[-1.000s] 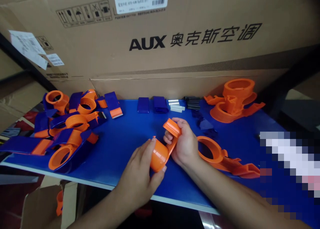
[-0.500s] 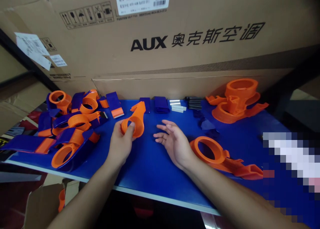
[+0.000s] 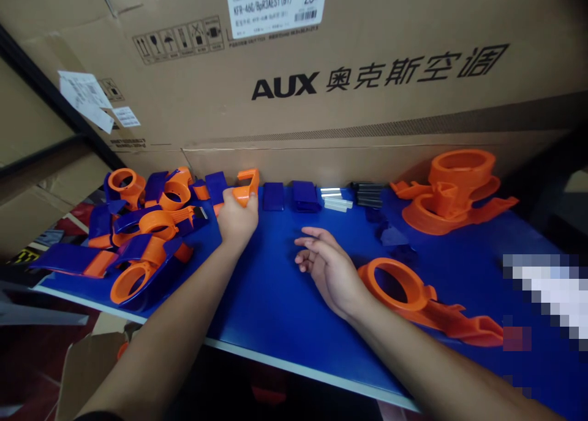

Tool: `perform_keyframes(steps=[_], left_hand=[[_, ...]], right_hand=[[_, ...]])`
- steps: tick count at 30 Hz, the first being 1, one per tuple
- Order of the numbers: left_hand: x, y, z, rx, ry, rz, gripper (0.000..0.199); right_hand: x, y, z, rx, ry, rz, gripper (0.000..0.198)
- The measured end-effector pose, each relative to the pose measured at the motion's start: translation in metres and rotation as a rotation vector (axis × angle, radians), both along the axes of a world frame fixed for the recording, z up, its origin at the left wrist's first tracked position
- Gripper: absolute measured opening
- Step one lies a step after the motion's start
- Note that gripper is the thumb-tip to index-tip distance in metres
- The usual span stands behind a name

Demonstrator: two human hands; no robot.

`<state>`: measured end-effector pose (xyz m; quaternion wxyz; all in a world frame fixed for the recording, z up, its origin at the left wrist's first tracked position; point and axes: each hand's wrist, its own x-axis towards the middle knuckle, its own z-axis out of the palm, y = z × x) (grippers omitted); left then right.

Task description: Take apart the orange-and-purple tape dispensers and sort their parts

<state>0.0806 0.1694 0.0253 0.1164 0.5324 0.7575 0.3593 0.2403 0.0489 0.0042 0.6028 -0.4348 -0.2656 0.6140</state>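
My left hand [image 3: 237,219] is closed around an orange tape dispenser frame [image 3: 248,187], raised over the back left of the table; its ring is mostly hidden by the fingers. Right behind that hand lies a blue and orange tape dispenser piece [image 3: 215,183]. Above the middle of the table, my right hand [image 3: 328,268] is empty, its fingers loosely curled and apart. Beside its wrist rests another orange dispenser frame [image 3: 390,283]. Flat blue plastic pieces [image 3: 274,197] and a small blue stack [image 3: 305,197] lie at the back.
Several blue and orange tape dispensers [image 3: 158,223] are heaped at the left. Silver strips [image 3: 337,203] and black strips [image 3: 367,194] lie along the back. Orange frames [image 3: 462,170] are stacked at the back right. A large cardboard box [image 3: 367,29] walls off the blue table [image 3: 271,298].
My left hand has moved away from me with the orange frame and turned it over, toward the back row. My right hand stays over the middle with its fingers slightly more curled.
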Motion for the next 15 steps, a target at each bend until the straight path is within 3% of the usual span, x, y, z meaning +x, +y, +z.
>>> perform_keyframes(steps=[5, 11, 15], left_hand=[[-0.006, -0.005, -0.003, -0.059, 0.214, -0.003, 0.056], [-0.010, -0.002, 0.006, -0.110, 0.275, -0.096, 0.068], [-0.004, -0.033, 0.019, -0.020, 0.379, -0.150, 0.066]], right_hand=[[0.001, 0.000, 0.000, 0.016, -0.033, 0.004, 0.039], [-0.002, 0.002, -0.006, 0.016, -0.168, -0.006, 0.040], [-0.003, 0.003, -0.009, 0.034, -0.344, -0.017, 0.041]])
